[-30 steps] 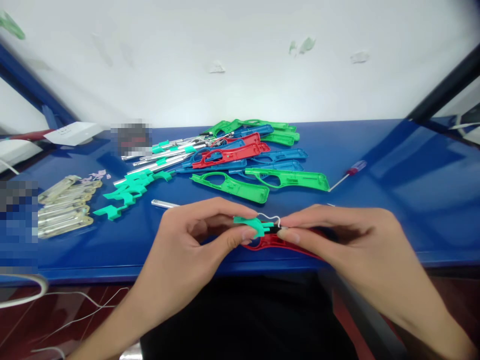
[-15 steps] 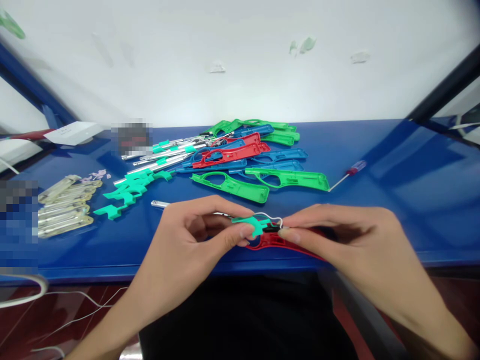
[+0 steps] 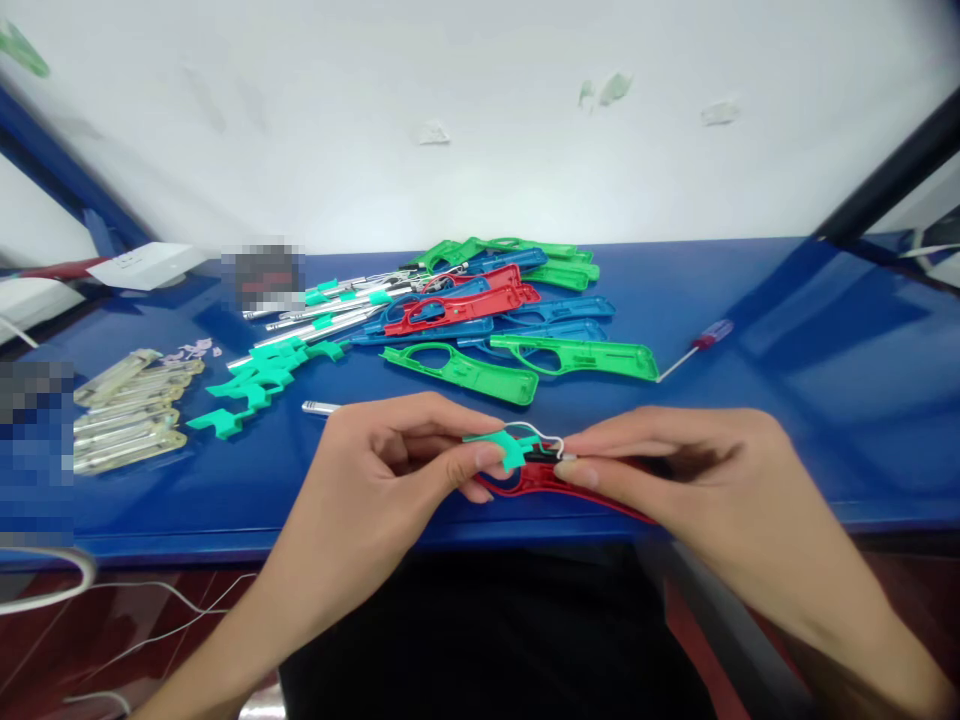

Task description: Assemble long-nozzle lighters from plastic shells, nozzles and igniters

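My left hand (image 3: 405, 470) is closed, thumb and fingers pinching a turquoise-green plastic trigger (image 3: 510, 450). My right hand (image 3: 675, 470) pinches the end of a small black part (image 3: 546, 456) that meets the trigger's right side. A thin white wire (image 3: 538, 428) arches over the trigger to my right fingertips. Below them lies a red lighter shell half (image 3: 551, 480) near the table's front edge, partly covered by both hands. A metal tube tip (image 3: 319, 408) shows just beyond my left hand; where its other end lies is hidden.
Green lighter shell halves (image 3: 585, 357), with red and blue ones, are heaped mid-table. Metal tubes with triggers (image 3: 330, 318) lie left of them, by loose turquoise triggers (image 3: 225, 422). Translucent yellowish parts (image 3: 135, 430) sit far left. A screwdriver (image 3: 709, 338) lies at right on the blue table (image 3: 787, 300).
My left fingers have shifted slightly around the trigger, and a bit more of the red shell shows beneath. My right hand keeps its pinch almost unmoved.
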### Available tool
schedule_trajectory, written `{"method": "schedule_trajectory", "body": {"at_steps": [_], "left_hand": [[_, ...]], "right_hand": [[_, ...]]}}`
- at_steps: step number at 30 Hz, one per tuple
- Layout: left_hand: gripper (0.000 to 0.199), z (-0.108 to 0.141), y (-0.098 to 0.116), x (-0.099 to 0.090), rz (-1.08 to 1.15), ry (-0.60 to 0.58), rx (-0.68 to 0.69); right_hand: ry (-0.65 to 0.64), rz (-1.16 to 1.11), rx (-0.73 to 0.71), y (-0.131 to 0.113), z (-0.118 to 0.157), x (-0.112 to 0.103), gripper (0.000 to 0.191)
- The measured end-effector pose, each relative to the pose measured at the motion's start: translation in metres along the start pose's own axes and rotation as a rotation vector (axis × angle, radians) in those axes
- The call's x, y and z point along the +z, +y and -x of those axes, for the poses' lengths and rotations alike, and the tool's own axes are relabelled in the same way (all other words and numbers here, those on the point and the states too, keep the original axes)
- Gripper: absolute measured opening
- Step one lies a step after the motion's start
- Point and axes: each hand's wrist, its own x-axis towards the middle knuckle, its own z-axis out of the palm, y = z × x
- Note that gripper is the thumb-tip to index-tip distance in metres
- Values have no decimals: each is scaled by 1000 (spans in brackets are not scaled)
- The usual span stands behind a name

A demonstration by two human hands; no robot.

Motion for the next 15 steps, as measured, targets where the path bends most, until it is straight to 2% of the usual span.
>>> {"method": "schedule_trajectory", "body": {"at_steps": [5, 15], "left_hand": [[8, -1, 3, 1, 103, -1, -73], [10, 0, -2, 3, 94, 7, -120]], "right_hand": [[-34, -45, 26, -1, -3, -1, 19], [-28, -36, 45, 1, -4, -1, 15]]}}
